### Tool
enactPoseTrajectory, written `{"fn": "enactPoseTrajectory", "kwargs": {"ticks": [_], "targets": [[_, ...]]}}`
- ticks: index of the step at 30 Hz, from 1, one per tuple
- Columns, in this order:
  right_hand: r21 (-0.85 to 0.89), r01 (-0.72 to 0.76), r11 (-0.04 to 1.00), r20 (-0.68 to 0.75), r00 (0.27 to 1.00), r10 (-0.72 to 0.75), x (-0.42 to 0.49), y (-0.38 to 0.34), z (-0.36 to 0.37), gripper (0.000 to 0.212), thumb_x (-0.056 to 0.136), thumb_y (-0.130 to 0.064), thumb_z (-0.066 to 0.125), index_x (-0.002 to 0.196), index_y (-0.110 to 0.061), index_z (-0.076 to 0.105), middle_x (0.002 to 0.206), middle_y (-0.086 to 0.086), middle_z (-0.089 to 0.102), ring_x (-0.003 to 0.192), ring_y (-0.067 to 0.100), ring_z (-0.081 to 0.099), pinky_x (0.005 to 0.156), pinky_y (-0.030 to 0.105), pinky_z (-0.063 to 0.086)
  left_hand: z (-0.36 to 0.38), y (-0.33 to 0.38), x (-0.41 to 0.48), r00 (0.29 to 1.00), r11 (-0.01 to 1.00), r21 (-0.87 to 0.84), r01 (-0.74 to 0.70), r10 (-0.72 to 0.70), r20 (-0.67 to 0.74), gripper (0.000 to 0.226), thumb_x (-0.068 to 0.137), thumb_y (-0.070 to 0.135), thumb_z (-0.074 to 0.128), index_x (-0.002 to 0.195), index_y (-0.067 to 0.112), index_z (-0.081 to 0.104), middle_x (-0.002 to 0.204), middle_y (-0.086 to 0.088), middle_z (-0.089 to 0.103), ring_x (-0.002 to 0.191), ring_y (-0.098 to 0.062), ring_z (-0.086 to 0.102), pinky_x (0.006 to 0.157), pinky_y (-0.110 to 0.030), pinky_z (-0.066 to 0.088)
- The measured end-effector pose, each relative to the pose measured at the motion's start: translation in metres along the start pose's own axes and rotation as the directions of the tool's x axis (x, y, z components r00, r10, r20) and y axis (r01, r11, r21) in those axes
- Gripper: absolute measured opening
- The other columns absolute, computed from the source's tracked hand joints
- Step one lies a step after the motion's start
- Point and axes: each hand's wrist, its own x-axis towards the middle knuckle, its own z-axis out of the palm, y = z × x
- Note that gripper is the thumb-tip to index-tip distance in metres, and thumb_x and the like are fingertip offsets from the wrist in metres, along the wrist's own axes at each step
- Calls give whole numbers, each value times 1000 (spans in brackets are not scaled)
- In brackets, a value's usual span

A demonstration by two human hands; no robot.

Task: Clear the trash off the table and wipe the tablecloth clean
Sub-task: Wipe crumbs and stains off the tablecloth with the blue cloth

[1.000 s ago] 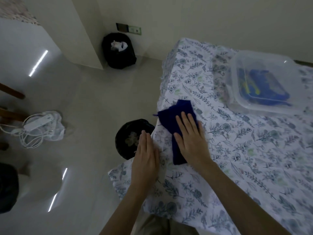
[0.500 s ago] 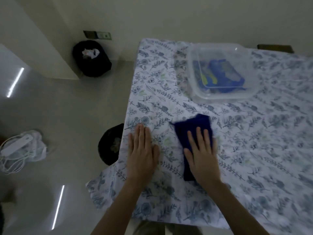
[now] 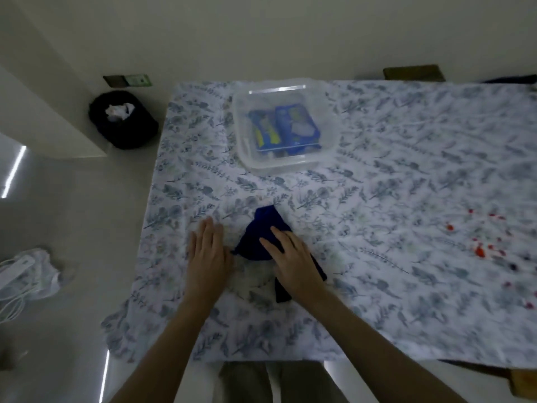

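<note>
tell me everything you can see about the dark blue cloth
The dark blue cloth is soft, matte fabric, bunched into a rough triangle with a narrow strip trailing toward the person. It lies on the left front part of the floral tablecloth. The right hand presses flat on it, covering its middle; the left hand rests on the tablecloth beside its left corner.

Soft matt cloth on the table, glossy plastic and floor around it.
The tablecloth (image 3: pixel 377 175) is thin matt cloth, leaf-printed and lightly creased; the dark blue rag (image 3: pixel 261 237) on it is soft matt fabric. The container (image 3: pixel 325 141) is clear, smooth plastic with shiny highlights, and the packets (image 3: pixel 287 126) inside look like glossy film. The floor (image 3: pixel 87 213) is polished and reflective. The bin (image 3: pixel 128 132) looks lined with black plastic and holds crumpled white paper (image 3: pixel 119 110). A bare table corner (image 3: pixel 523 382) shows wood.
</note>
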Motion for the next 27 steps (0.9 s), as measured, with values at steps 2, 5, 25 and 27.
{"fn": "enactPoseTrajectory", "kwargs": {"ticks": [2, 5, 25, 27], "targets": [[70, -15, 997, -7, 1000, 16, -13, 14, -13, 49, 86, -15, 46, 135, -16, 47, 139, 16, 49, 123, 35, 49, 99, 48, 47, 1, 31, 4, 999, 999, -23, -48, 48, -9, 50, 96, 14, 40, 143, 0, 34, 155, -21, 26, 146, -32, 21, 119, -49, 20], [195, -102, 976, -129, 983, 128, -37, 38, -32, 51, 89, -22, 33, 139, -17, 42, 144, 14, 43, 127, 32, 41, 105, 45, 41, 4, 76, 8, 993, 991, -64, -118, 118, 1, 56, 89, 6, 56, 141, -1, 36, 153, -22, 29, 144, -33, 26, 118, -49, 21], [303, -800, 518, -430, 371, 823, -231, 274, -118, 47, 92, -7, 49, 138, -9, 41, 145, 19, 36, 129, 38, 33, 108, 50, 33, 85, 355, 107, 753, 745, 108, -658, 644, 138, 63, 96, 38, 27, 146, 0, 30, 157, -18, 25, 147, -29, 18, 120, -51, 17], [278, -840, 467, -405, 338, 849, -248, 298, -121, 45, 93, -10, 48, 138, -7, 41, 144, 22, 36, 128, 41, 34, 108, 52, 33, 93, 358, 119, 764, 748, 162, -644, 616, 194, 66, 99, 43, 22, 150, 1, 19, 160, -17, 15, 149, -28, 9, 120, -52, 12]]}}
